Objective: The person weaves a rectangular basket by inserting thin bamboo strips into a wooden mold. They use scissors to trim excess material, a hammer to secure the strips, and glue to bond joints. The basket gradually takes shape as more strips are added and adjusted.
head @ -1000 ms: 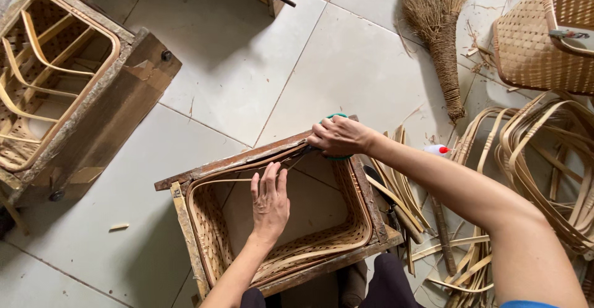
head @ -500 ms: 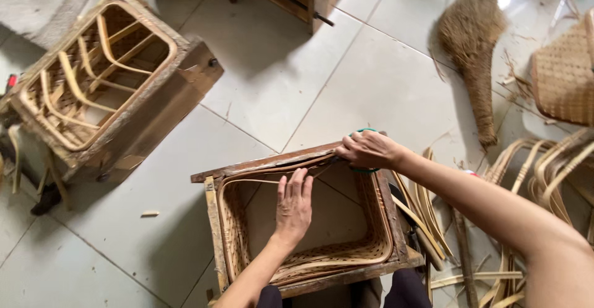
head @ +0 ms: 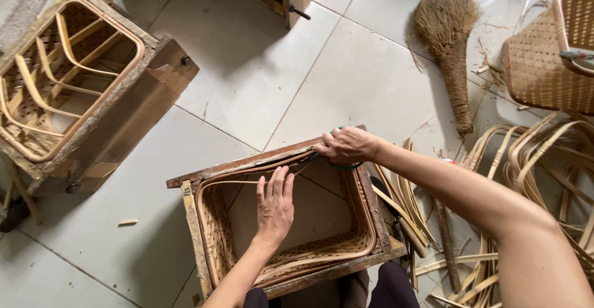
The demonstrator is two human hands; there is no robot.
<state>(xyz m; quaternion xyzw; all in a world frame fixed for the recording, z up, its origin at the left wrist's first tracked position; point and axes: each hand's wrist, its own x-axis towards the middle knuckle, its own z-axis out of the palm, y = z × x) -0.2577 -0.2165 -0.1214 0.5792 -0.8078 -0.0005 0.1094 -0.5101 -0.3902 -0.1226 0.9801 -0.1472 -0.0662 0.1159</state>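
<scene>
Rattan rim strip (head: 247, 173) in wooden mould box (head: 192, 221): left hand (head: 275, 206) flat, fingers apart, pressing; right hand (head: 346, 145) clamped on strip at corner.

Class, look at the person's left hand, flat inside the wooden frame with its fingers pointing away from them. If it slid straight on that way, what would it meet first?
Most likely the thin cane strip just past the left hand, then the wooden frame; depth is unclear.

Woven basket (head: 229, 246) sits in wooden frame (head: 247, 162) near centre, second frame (head: 124, 110) far left, broom (head: 448, 42) far right, cane strips (head: 532, 159) right, w/ finished basket (head: 544, 54) behind them.
</scene>
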